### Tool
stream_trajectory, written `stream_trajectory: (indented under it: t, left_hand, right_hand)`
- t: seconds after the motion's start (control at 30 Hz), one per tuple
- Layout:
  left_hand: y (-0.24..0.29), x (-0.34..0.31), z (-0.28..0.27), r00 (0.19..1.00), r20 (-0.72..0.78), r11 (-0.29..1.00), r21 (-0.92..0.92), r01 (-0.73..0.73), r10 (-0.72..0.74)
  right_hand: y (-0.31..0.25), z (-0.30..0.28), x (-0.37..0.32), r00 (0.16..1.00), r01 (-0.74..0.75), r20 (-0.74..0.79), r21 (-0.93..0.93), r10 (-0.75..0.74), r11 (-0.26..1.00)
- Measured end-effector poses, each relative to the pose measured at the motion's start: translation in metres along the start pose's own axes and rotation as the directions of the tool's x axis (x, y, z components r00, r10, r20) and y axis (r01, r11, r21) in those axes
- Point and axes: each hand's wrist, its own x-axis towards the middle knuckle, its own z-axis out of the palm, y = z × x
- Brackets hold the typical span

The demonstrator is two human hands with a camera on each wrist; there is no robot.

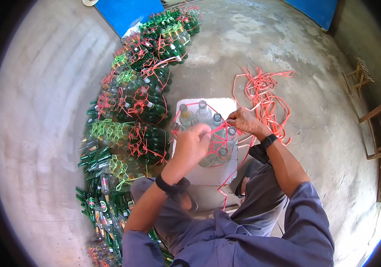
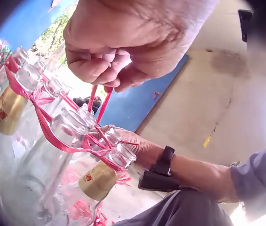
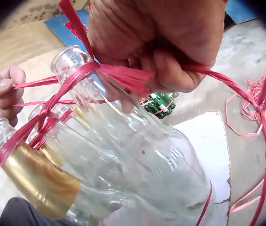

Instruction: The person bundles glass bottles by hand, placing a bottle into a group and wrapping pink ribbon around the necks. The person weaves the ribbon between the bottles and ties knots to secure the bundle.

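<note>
The bottles (image 1: 203,112) are stood in a bunch in the middle of the white board (image 1: 227,105), right under both hands. Red string (image 3: 126,76) is wound round the necks. It is pinched above them by the left hand (image 1: 192,144). It is pinched tight beside one neck by the right hand (image 1: 245,121). The bottles are clear glass, and some have gold labels.

Concrete floor (image 1: 288,49), white slab (image 1: 224,105), loose red twine (image 1: 267,95), bundled bottles (image 1: 148,107)
</note>
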Motion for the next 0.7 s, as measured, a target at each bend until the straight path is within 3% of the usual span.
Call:
stream_trajectory:
  t: [0.03,0.23,0.33,0.43,0.5,0.53,0.6,0.7]
  left_hand:
    - [0.0,0.0,0.002,0.995,0.003,0.988,-0.111,0.104,-0.104]
    - [0.0,-0.001,0.006,0.98,0.039,0.926,-0.323,0.197,-0.195]
    - [-0.001,-0.002,0.006,0.984,0.028,0.912,-0.371,0.173,-0.176]
    - [0.001,-0.002,0.005,0.978,0.01,0.91,-0.364,0.197,-0.208]
    - [0.0,0.001,0.003,0.979,-0.002,0.907,-0.377,0.19,-0.206]
    - [-0.001,0.003,0.003,0.978,-0.015,0.903,-0.389,0.184,-0.206]
    - [-0.003,0.008,0.001,0.97,-0.005,0.884,-0.413,0.219,-0.243]
    - [-0.008,0.013,0.003,0.955,-0.006,0.844,-0.469,0.26,-0.297]
  right_hand:
    - [0.003,0.001,0.001,1.0,0.0,0.0,0.0,0.0,1.0]
    - [0.009,0.0,0.001,1.0,0.002,0.027,0.083,-0.005,0.997]
    - [0.016,0.0,0.003,0.999,0.037,-0.014,0.086,-0.036,0.996]
    - [0.023,0.004,0.006,0.999,-0.018,0.053,0.087,0.014,0.996]
    - [0.02,0.011,0.003,0.995,0.097,-0.028,0.285,-0.093,0.954]
    - [0.016,0.008,0.003,0.995,0.098,-0.026,0.283,-0.095,0.954]
    - [0.007,0.0,0.001,0.996,-0.05,0.084,0.248,0.03,0.967]
    - [0.0,0.001,-0.002,0.997,-0.056,0.065,0.285,0.039,0.957]
